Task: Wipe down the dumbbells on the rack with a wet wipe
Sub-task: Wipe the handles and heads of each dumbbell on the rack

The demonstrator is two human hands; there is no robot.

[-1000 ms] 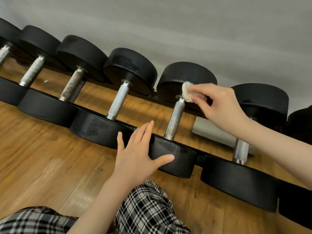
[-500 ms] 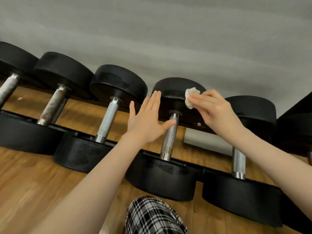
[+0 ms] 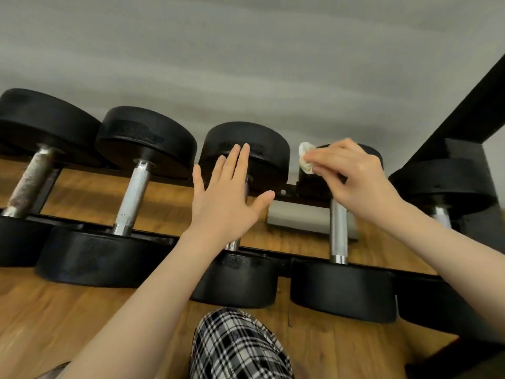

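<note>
Several black dumbbells with silver handles lie side by side on a low black rack [image 3: 289,191]. My right hand [image 3: 355,173] pinches a crumpled white wet wipe [image 3: 306,157] against the far head of one dumbbell [image 3: 338,231] toward the right. That far head is mostly hidden behind my hand. My left hand [image 3: 226,198] is spread flat, fingers straight, over the handle of the neighbouring dumbbell [image 3: 246,149] to the left, fingertips at its far head.
Two more dumbbells [image 3: 136,187] lie further left, one with a rusty handle [image 3: 30,181]. A black upright frame [image 3: 470,110] and another dumbbell [image 3: 448,184] stand at the right. Wooden floor [image 3: 54,324] and my plaid-clad knee [image 3: 237,346] are below; grey wall behind.
My left hand rose from the near head of a dumbbell to its handle and far head. My right hand carried the wipe from that dumbbell's far head to the one on its right.
</note>
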